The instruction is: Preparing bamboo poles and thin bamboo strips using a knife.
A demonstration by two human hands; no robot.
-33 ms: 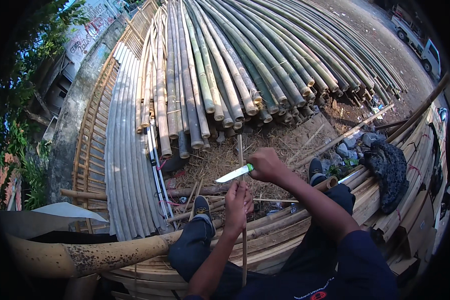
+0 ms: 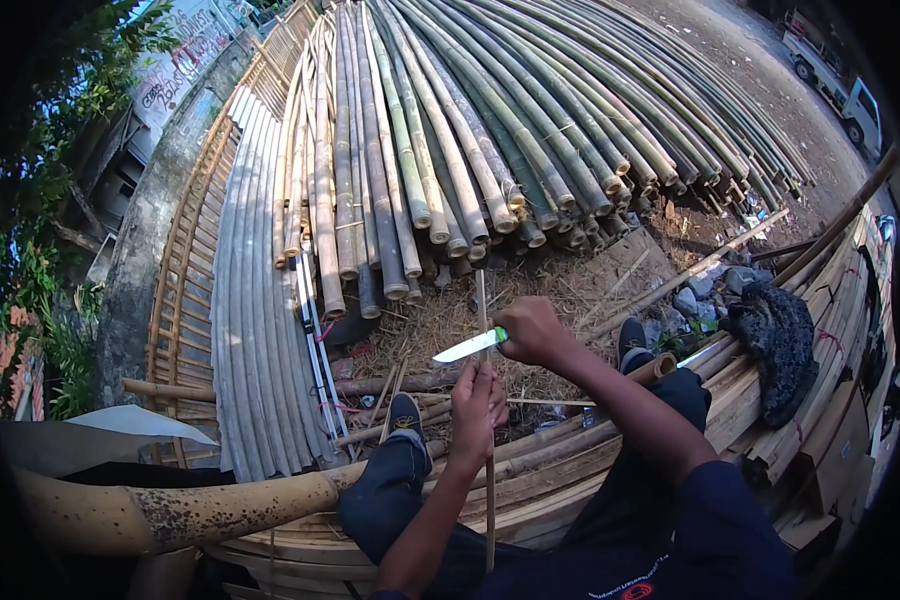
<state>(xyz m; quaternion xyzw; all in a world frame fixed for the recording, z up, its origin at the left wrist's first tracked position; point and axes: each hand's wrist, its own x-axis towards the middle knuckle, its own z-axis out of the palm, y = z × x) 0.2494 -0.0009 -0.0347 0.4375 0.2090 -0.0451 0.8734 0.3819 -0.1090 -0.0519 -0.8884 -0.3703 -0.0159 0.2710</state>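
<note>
My left hand (image 2: 477, 402) is closed round a thin bamboo strip (image 2: 489, 500) that stands nearly upright between my legs. The strip's lower end reaches my lap and its upper end sticks up past both hands. In my right hand (image 2: 532, 330) is a knife (image 2: 465, 348) with a bright green handle, gripped in a closed fist. Its shiny blade points left and lies across the strip just above my left hand. Whether the edge has bitten into the strip I cannot tell.
A big stack of bamboo poles (image 2: 410, 200) spreads ahead. Corrugated sheets (image 2: 255, 330) and a bamboo ladder (image 2: 182, 290) lie left. Split bamboo lengths (image 2: 530, 510) lie beneath my legs, a thick spotted pole (image 2: 220, 512) at lower left. A dark cloth (image 2: 775, 345) hangs at right.
</note>
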